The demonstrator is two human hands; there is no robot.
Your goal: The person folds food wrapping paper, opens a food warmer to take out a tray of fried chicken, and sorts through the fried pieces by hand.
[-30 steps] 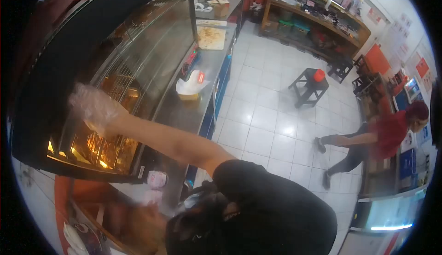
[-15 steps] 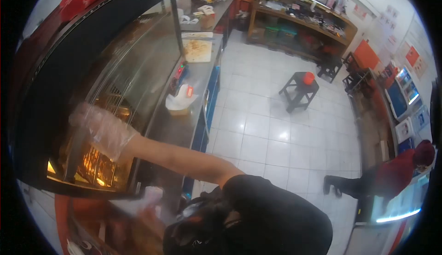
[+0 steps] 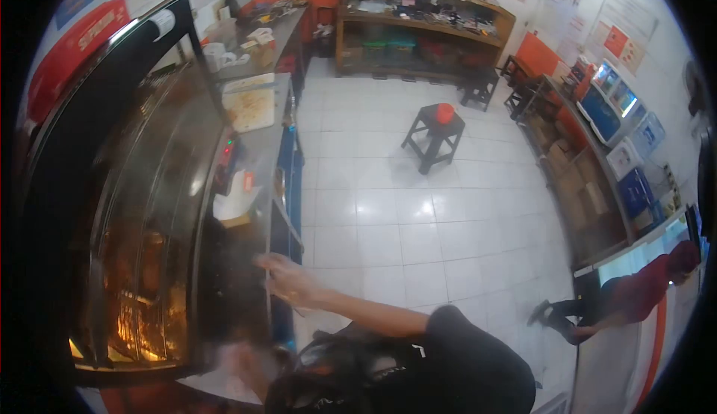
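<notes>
My right hand is beside the steel counter, to the right of the glass-fronted display cabinet. It looks clear-gloved and is smeared by motion, so its grip cannot be made out. Low in the view, my left hand is blurred near the cabinet's bottom corner, over a pale surface; its fingers are indistinct. Inside the cabinet, wire racks and golden-brown contents glow under warm light. Nearest beyond my right hand stands a paper-lined box with an orange label.
A stained cutting board lies farther along the counter. On the tiled floor stands a black stool bearing a red container. Shelves line the back. At right, a person in dark red is beside a lit case.
My right hand has moved from the cabinet front rightward and down to the counter's edge. The view has shifted, showing the cabinet lower and more upright. The person at right has shifted posture.
</notes>
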